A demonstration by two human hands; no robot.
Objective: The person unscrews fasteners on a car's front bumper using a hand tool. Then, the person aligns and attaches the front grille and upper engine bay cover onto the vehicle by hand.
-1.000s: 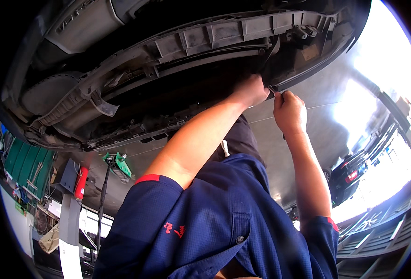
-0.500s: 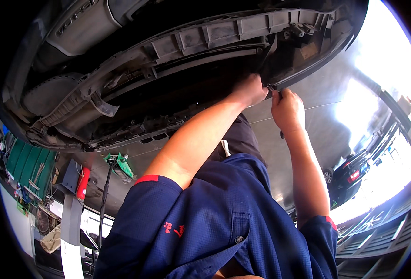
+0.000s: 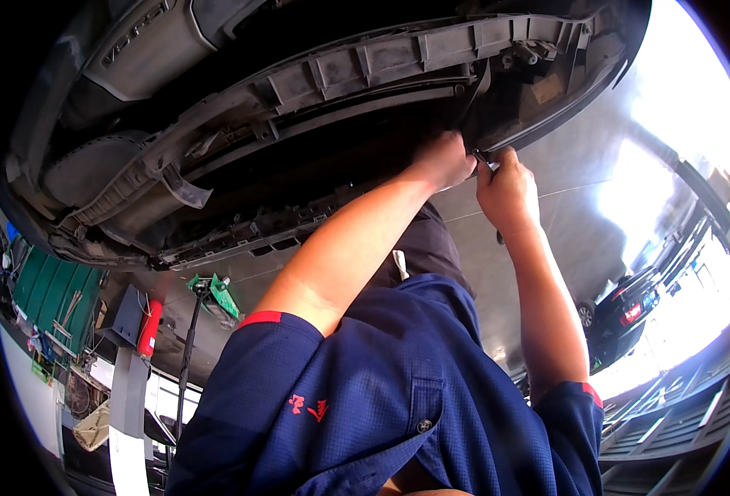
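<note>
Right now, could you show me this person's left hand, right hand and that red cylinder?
Left hand (image 3: 445, 160): head view, back of the hand.
Right hand (image 3: 507, 192): head view, middle of the hand.
Red cylinder (image 3: 150, 329): head view, middle of its side.

The right fingers (image 3: 507, 157) have edged up and closer to the left fingers (image 3: 469, 164).

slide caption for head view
Left hand and right hand close together near a vehicle's exposed parts, slim piece between them.

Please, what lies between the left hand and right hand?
In the head view, a slim, dark piece, kind unclear, shows between the bare left hand and bare right hand.
</note>
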